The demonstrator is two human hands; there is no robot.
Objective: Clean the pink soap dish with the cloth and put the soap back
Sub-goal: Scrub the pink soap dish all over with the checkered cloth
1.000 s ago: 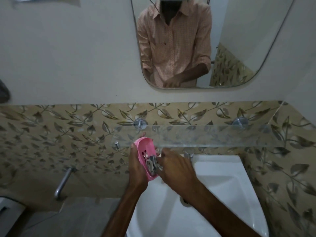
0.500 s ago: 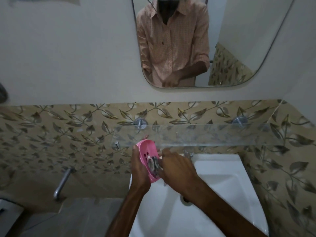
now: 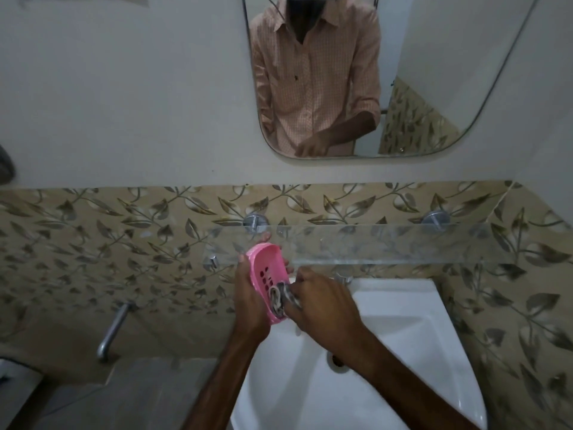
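Observation:
The pink soap dish (image 3: pixel 268 276), oval with several drain holes, is tilted on edge over the sink's back left corner, its inside facing right. My left hand (image 3: pixel 248 297) grips it from behind, fingers wrapped around the rim. My right hand (image 3: pixel 321 301) holds a small grey-and-white cloth (image 3: pixel 280 301) bunched against the near end of the dish's inside. No soap is visible anywhere in view.
A white corner sink (image 3: pixel 412 346) lies below my hands, drain (image 3: pixel 336 361) under my right wrist. A glass shelf (image 3: pixel 387 243) juts from the leaf-patterned tiles just above the dish. A chrome tap (image 3: pixel 110 332) sticks out at lower left. The mirror (image 3: pixel 418 88) hangs above.
The cloth has slid down toward the near end of the dish, uncovering more of its holes. Both hands stay over the sink's back left corner.

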